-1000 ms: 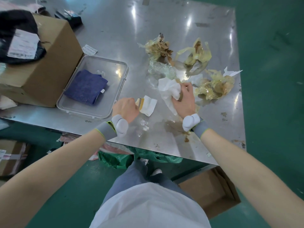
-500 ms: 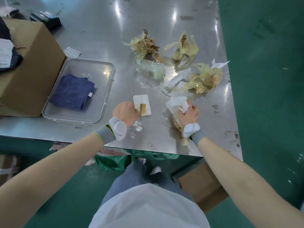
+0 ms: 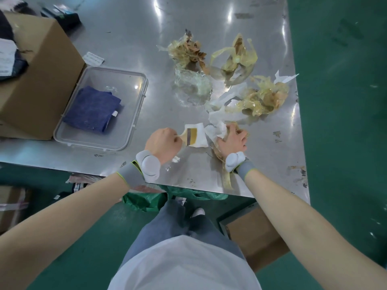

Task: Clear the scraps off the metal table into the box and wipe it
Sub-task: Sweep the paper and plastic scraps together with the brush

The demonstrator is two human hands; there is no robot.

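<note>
On the metal table (image 3: 129, 45) my left hand (image 3: 162, 142) grips the handle of a small brush (image 3: 191, 136) whose head lies on a white paper square. My right hand (image 3: 232, 139) presses a crumpled white tissue (image 3: 217, 130) onto yellowish scraps near the front edge; a strip of yellow film (image 3: 227, 181) hangs over that edge below my wrist. Several clumps of yellow and clear plastic scraps (image 3: 261, 99) lie farther back on the right. An open cardboard box (image 3: 257, 237) stands on the floor under the table's right front corner.
A clear plastic tray (image 3: 134, 114) with a folded blue cloth (image 3: 92, 109) sits left of my hands. A large cardboard box (image 3: 41, 76) stands at the table's left. A white label (image 3: 93, 58) lies behind the tray. Green bags (image 3: 146, 199) lie under the table.
My right hand has dragged the tissue and scraps from the table's middle toward the front edge. My left hand stayed near the paper square, and the brush head now shows on it.
</note>
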